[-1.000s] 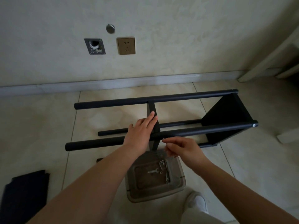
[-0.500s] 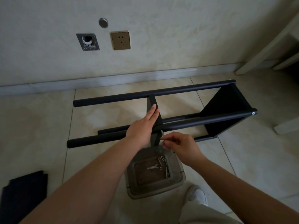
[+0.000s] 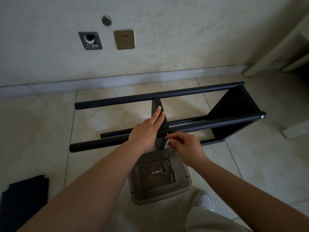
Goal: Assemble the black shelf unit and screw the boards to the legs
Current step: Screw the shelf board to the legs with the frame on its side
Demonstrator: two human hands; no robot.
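Note:
The black shelf unit lies on its side on the tiled floor, its round legs (image 3: 167,95) running left to right. One board (image 3: 234,106) is fixed at the right end. A middle board (image 3: 163,121) stands between the legs. My left hand (image 3: 147,129) rests flat against that board with straight fingers. My right hand (image 3: 185,145) pinches a small silver screw (image 3: 167,136) at the near leg (image 3: 209,125), beside the middle board.
A clear plastic tub (image 3: 187,181) on the floor below my hands holds several screws (image 3: 168,166) and a small wrench (image 3: 157,172). Another black board (image 3: 25,198) lies at the lower left. A wall with a socket (image 3: 124,39) rises behind. My white shoe (image 3: 206,200) is near the tub.
My right hand has moved up and left, bringing the screw to the near leg by the middle board. My left hand stays on the board. The view has shifted slightly.

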